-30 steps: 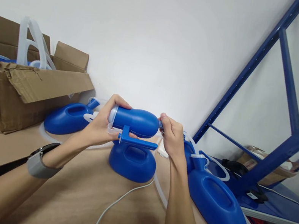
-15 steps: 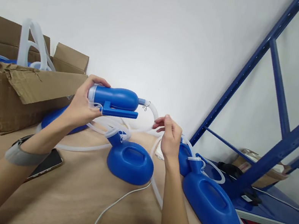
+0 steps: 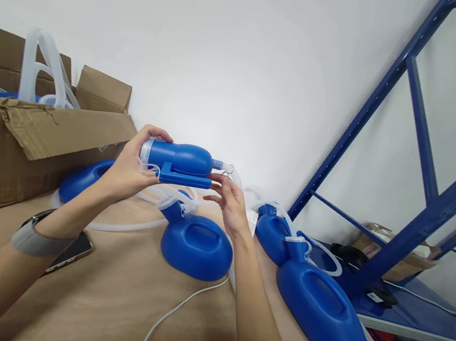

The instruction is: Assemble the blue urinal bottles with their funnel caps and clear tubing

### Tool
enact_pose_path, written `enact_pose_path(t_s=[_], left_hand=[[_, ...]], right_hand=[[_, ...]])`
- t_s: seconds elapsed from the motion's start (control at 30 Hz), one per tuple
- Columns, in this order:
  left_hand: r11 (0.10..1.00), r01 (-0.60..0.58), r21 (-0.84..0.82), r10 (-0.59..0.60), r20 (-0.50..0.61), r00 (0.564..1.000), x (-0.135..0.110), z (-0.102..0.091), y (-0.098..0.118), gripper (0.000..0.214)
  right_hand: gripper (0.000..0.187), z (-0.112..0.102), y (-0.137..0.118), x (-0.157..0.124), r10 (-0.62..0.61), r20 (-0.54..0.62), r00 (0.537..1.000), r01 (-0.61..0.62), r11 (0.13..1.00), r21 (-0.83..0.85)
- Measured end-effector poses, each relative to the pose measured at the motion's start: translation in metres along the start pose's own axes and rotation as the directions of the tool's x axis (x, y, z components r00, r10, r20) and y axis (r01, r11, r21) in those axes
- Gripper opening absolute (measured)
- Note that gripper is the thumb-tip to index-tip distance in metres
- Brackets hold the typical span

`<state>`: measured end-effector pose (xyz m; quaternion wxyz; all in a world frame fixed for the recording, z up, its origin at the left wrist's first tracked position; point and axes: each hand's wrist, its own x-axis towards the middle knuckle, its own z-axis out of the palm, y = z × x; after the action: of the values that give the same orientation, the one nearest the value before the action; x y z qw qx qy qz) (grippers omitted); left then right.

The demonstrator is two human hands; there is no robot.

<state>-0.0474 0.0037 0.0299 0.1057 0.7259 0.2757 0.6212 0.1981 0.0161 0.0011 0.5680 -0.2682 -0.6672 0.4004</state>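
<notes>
My left hand (image 3: 129, 168) is wrapped round the capped end of a blue urinal funnel (image 3: 186, 158), holding it level above the table. The funnel has a clear cap (image 3: 145, 150) at the left and a flat blue handle (image 3: 186, 179) underneath. From its right end runs a translucent hose (image 3: 236, 178), with a thin wire clip (image 3: 229, 169) round it near the joint. My right hand (image 3: 228, 203) is just below that joint, fingers apart, by the handle's tip; whether it touches is unclear. Below stands a blue urinal bottle (image 3: 197, 247) with a white cap.
More blue urinal bottles (image 3: 322, 310) lie at the right, with hoses curling about. An open cardboard box (image 3: 35, 160) holding hoses and blue parts stands at the left. A phone (image 3: 72, 252) lies under my left wrist. A white cable (image 3: 172, 308) crosses the table; blue shelving (image 3: 403, 225) rises right.
My right hand has moved left, from beside the hose to under the funnel's hose joint. The funnel in my left hand has shifted slightly right and down in view.
</notes>
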Motion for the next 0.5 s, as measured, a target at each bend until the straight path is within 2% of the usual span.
enact_pose_path(t_s=[0.1,0.2,0.3,0.5], left_hand=[[1.0,0.007,0.003,-0.007,0.012,1.0,-0.001,0.001,-0.001,0.052],[0.999,0.028,0.015,-0.028,0.018,0.999,-0.001,0.001,-0.001,0.052],[0.999,0.029,0.019,-0.029,0.025,0.999,-0.001,0.001,0.0,0.052],[1.0,0.019,0.001,-0.019,0.028,0.999,-0.001,0.001,-0.001,0.053]], right_hand=[[0.048,0.001,0.002,0.001,-0.005,-0.015,1.0,0.006,1.0,0.016],[0.055,0.0,0.003,0.0,0.052,0.027,0.998,-0.054,0.998,0.041],[0.059,0.0,0.006,0.0,0.091,0.016,0.996,-0.091,0.994,0.053],[0.055,0.001,0.016,0.002,-0.003,-0.055,0.998,0.005,0.999,0.04]])
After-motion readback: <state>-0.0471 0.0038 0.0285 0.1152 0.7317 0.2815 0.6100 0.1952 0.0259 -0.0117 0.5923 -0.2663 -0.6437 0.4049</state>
